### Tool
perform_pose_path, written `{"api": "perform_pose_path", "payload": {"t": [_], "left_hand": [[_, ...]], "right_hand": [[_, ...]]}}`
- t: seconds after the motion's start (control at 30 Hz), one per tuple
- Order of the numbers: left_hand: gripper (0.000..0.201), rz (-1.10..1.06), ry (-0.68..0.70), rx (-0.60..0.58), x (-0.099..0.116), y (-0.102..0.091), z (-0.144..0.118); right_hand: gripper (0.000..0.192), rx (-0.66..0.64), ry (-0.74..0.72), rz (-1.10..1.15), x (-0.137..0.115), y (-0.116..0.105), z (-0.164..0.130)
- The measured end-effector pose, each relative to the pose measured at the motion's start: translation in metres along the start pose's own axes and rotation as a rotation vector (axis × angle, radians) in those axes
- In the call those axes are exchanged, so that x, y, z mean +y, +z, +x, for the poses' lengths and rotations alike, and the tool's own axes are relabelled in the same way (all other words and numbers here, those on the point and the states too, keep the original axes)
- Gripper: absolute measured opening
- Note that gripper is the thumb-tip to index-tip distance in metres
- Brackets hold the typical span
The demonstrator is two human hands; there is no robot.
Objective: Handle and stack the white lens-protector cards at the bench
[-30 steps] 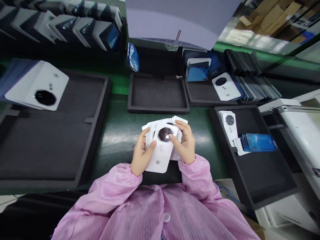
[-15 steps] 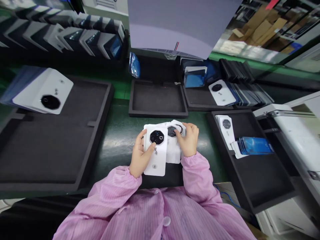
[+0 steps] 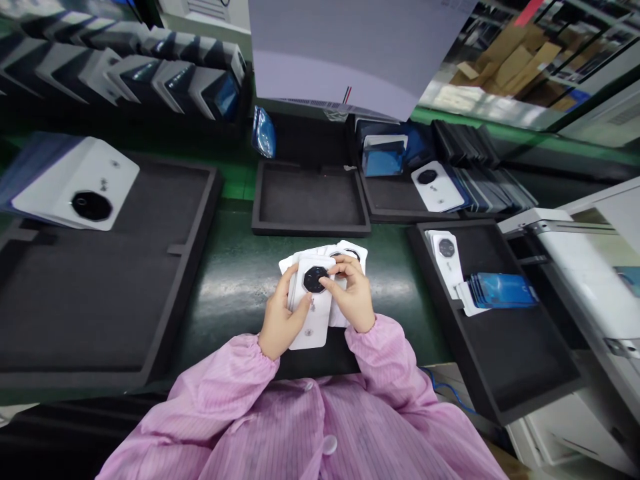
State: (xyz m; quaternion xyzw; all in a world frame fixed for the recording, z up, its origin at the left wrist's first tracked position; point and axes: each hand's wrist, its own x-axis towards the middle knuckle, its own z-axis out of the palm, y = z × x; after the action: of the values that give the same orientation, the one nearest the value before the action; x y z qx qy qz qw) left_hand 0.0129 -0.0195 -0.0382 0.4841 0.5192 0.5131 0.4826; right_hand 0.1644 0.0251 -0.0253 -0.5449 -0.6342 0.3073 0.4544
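Right hand [image 3: 354, 297], shifted from the fanned covers [image 3: 339, 317], joins the left hand [image 3: 281, 321] in gripping the front phone cover [image 3: 313, 323], now doubly steadied

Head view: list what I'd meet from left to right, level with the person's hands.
Large black tray, left hand, front white panel, right hand, smaller black tray.

Held panel [image 3: 309, 320]: was white with black octagon and grey marks
Smock [image 3: 280, 433]: was pink with fine darker stripes
Table [image 3: 230, 260]: was dark green
Left tray [image 3: 100, 300]: was charcoal
Large board [image 3: 340, 50]: was pale lilac with red and black slashes
Back-left row [image 3: 223, 93]: seemed grey and navy, though blurred
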Motion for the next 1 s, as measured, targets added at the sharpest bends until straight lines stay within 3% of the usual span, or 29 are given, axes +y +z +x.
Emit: {"api": "perform_pose_path", "payload": {"t": [0.1, 0.2, 0.37, 0.7, 1.0], "left_hand": [[0.054, -0.061, -0.030, 0.001, 0.003, 0.001, 0.002], [0.056, -0.175, -0.093, 0.019, 0.004, 0.002, 0.003], [0.057, -0.208, -0.094, 0.079, 0.003, 0.001, 0.005], [0.060, -0.251, -0.117, 0.067, 0.006, -0.003, 0.006], [0.058, -0.228, -0.092, 0.082, 0.007, -0.003, 0.006]], "right_hand": [[0.009, 0.054, -0.108, -0.117, -0.004, 0.000, -0.002], [0.008, 0.116, -0.338, -0.242, -0.010, 0.003, -0.007], [0.015, -0.033, -0.648, -0.162, -0.008, 0.006, -0.012], [0.043, -0.139, -0.773, 0.016, -0.004, 0.011, -0.018], [0.038, -0.157, -0.769, 0.009, -0.003, 0.009, -0.018]]}}
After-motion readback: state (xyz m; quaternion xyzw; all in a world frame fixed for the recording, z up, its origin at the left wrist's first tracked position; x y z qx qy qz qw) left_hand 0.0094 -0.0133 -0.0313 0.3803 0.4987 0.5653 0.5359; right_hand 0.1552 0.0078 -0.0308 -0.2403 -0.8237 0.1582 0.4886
